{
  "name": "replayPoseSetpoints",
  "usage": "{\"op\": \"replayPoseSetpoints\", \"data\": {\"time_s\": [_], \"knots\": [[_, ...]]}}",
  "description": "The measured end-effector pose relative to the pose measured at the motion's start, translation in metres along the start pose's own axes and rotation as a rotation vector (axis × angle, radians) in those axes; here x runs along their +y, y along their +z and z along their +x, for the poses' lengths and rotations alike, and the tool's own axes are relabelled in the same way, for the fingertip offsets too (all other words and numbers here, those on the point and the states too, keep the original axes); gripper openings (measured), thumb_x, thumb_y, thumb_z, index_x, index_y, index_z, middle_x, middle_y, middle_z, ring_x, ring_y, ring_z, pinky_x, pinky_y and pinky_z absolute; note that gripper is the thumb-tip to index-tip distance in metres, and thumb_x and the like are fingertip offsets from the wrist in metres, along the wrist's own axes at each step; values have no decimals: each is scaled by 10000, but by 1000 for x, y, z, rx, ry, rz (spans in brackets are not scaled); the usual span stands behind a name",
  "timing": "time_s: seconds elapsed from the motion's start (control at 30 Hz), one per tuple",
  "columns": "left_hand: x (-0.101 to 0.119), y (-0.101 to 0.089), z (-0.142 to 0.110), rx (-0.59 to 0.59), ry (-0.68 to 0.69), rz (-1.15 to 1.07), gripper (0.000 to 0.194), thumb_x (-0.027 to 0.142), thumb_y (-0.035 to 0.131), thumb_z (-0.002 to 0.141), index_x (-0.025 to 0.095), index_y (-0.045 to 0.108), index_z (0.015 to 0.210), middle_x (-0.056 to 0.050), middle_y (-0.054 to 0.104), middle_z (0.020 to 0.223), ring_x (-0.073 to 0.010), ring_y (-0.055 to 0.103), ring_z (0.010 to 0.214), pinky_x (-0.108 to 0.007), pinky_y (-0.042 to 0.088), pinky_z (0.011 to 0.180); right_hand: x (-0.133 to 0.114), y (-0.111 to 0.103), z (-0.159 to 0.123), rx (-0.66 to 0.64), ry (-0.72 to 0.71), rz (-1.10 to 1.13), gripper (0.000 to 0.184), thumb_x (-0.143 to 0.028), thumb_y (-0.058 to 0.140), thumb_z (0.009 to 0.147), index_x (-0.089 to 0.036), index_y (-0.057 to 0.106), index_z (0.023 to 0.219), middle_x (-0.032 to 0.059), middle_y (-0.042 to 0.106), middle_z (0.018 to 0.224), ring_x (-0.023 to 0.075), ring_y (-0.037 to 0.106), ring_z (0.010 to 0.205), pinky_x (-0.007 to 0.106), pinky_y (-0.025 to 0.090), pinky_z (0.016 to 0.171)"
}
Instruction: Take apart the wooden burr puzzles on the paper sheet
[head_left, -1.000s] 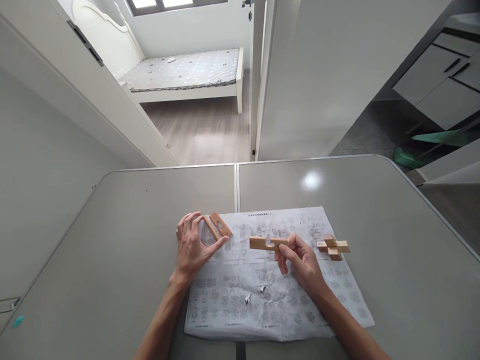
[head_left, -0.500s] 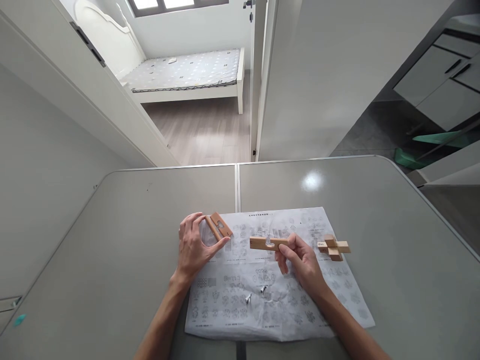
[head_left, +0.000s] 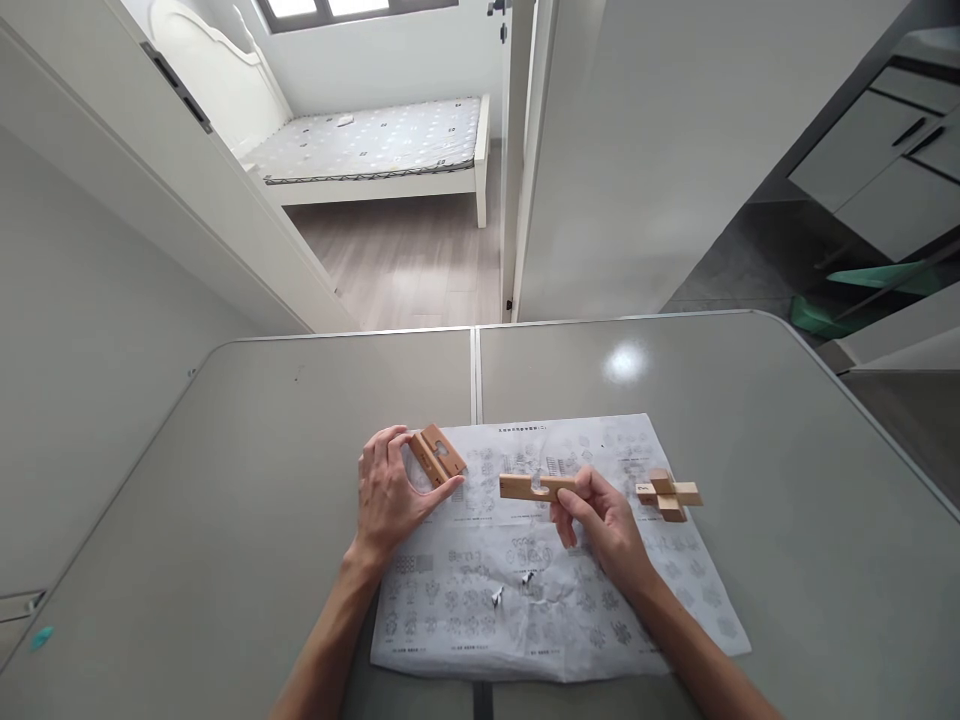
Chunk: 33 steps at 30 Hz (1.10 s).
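Note:
My left hand (head_left: pixel 386 495) grips a wooden puzzle piece (head_left: pixel 429 460) between thumb and fingers. Right against it lies a second wooden piece (head_left: pixel 447 450) with a rounded notch; whether the hand holds that one too, I cannot tell. Pinched by one end in my right hand (head_left: pixel 604 520) is a notched wooden puzzle bar (head_left: pixel 519 487), level above the paper, its cut-out facing away from me. Beyond that hand, on the right side of the printed sheet (head_left: pixel 469 530), sits a cross-shaped wooden puzzle (head_left: pixel 666 496) made of interlocked bars.
Two small dark-and-white bits (head_left: pixel 498 598) lie on the creased sheet near its middle. Under it is a grey table (head_left: pixel 225 500) with a seam and metal edging. Past the far edge, a doorway shows a bed (head_left: pixel 375 140); an open door (head_left: pixel 637 150) stands right of it.
The piece in my left hand has turned slightly, so more of its broad side shows. My right hand and its notched bar have hardly moved.

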<state>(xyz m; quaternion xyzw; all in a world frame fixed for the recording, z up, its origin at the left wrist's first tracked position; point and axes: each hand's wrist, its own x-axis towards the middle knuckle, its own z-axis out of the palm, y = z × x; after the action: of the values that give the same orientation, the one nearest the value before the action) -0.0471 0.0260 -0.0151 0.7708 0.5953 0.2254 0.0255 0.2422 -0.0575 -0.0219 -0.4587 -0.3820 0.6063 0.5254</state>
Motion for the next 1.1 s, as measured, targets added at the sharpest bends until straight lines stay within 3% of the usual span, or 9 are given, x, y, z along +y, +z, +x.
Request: {"op": "replayPoseSetpoints", "data": {"time_s": [0.43,0.6,0.73,0.9,1.1], "knots": [[-1,1,-1,5,-34,9,809,692,808,732,220,514,1320,-174,579,1400,-405,502,1352,-570,426,1116,0,-1,0,-16,0,-2,360,-443,648,1013,-255,412,817,-11,701,723,136,564,489,282,448,502],[0,2,0,-32,55,-18,824,621,756,834,233,418,1477,-177,503,1533,-393,417,1465,-571,357,1199,2,3,0,0,2,-47,376,-462,649,1011,-258,401,815,0,710,757,130,563,489,274,440,495],[0,4,0,-104,131,-26,732,522,673,945,287,355,1562,-131,446,1625,-367,353,1537,-558,334,1223,8,7,-1,42,1,-149,341,-486,643,1007,-258,446,847,37,746,851,140,583,515,279,455,502],[-2,5,-1,-139,181,-65,666,475,661,969,283,393,1549,-112,526,1577,-349,386,1534,-562,352,1227,11,13,-3,81,-38,-341,279,-474,616,1018,-253,531,872,47,751,836,173,617,577,296,491,547],[3,1,0,-197,213,-177,721,432,725,934,293,383,1553,-98,507,1601,-319,390,1545,-575,381,1254,12,15,-4,175,-222,-659,283,-400,617,1014,-261,512,791,-16,536,644,171,474,542,295,381,520]]}}
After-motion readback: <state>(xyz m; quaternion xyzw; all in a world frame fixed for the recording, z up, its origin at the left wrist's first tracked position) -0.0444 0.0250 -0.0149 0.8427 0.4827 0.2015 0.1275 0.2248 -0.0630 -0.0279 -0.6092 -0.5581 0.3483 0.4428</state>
